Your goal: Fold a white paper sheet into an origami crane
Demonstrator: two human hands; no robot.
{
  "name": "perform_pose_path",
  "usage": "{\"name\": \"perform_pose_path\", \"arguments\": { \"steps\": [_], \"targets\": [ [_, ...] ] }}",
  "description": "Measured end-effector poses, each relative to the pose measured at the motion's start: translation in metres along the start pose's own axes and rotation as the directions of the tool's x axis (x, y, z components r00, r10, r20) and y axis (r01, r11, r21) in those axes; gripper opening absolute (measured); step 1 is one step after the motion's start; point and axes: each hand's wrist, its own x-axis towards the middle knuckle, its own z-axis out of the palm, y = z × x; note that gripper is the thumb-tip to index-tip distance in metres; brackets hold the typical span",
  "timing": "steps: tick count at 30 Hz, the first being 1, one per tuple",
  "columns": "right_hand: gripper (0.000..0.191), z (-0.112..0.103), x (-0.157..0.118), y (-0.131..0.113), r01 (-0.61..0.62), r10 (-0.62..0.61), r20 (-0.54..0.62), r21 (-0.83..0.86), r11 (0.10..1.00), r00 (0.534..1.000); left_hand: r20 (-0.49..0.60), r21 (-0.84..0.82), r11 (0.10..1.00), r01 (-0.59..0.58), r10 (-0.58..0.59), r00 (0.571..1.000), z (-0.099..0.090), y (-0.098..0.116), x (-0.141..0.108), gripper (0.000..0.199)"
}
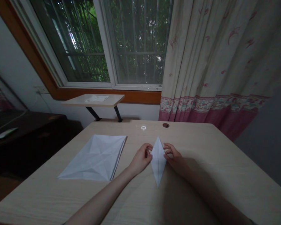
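Observation:
A narrow diamond of folded white paper [158, 164] stands out near the middle of the table, with a crease or slit down its centre line. Its long points face toward and away from me. My left hand [142, 157] pinches the left corner between thumb and fingers. On the opposite side, my right hand [175, 157] has thumb and fingertips closed at the right corner. To the left lies a stack of larger white paper sheets [97, 157], marked with fold creases.
The wooden table [135, 200] carries a small raised shelf [77, 100] at its back left, with white paper [97, 98] on it. Near the back edge are a round cable hole [165, 125] and a small white ring-like mark [143, 127]. A curtain [201, 62] hangs beside the window.

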Motion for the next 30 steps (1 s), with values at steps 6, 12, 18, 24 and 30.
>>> {"name": "perform_pose_path", "arguments": {
  "steps": [6,12,18,24,30],
  "targets": [
    [0.043,-0.002,-0.001,-0.001,0.164,-0.160,0.036,-0.153,0.975,0.986,0.031,0.074,0.993,-0.093,0.091,0.995,-0.001,0.009,-0.002,0.015],
    [0.034,-0.003,-0.003,0.007,0.262,-0.251,0.077,-0.268,0.927,0.965,0.061,0.136,0.979,-0.149,0.142,0.988,-0.001,0.009,-0.004,0.013],
    [0.042,-0.004,-0.003,0.005,0.327,-0.273,0.193,-0.368,0.870,0.943,0.083,0.317,0.938,-0.137,0.116,0.990,-0.003,0.013,-0.004,0.012],
    [0.049,-0.004,-0.004,0.006,0.324,-0.228,0.242,-0.512,0.796,0.943,0.112,0.430,0.894,-0.124,0.083,0.990,-0.003,0.020,-0.005,0.005],
    [0.053,-0.003,-0.005,0.007,0.316,-0.190,0.269,-0.577,0.753,0.944,0.166,0.521,0.839,-0.156,0.079,0.983,-0.001,0.020,-0.008,0.039]
  ]
}}
